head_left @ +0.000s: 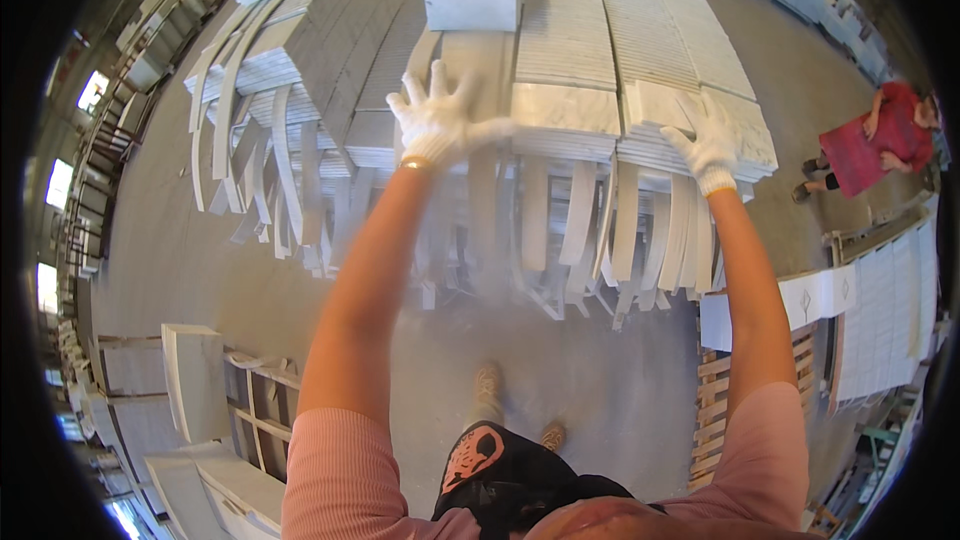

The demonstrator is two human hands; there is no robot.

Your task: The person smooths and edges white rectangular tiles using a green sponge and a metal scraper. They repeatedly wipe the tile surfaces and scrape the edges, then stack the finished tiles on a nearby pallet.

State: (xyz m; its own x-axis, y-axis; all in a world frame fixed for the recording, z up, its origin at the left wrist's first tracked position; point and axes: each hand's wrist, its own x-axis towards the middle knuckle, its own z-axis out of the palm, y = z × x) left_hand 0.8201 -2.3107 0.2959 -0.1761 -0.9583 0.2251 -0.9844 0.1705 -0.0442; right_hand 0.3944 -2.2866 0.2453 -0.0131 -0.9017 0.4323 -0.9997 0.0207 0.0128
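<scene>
Both my hands wear white knitted gloves and reach forward to long rows of white stone tiles. My left hand is open, fingers spread, above the front end of a lower row in the middle. Whether it touches the tiles I cannot tell. My right hand lies with fingers apart against the front of the right-hand tile stack. Between my hands is another stack front, a pale marble tile. A higher bundle of tiles sits just beyond my left fingertips. Neither hand holds anything.
Pale flexible strips hang from under the stacks. A left-hand tile pile has strips over it. Wooden pallets and white slabs stand at right, a white block at lower left. A person in red is at far right.
</scene>
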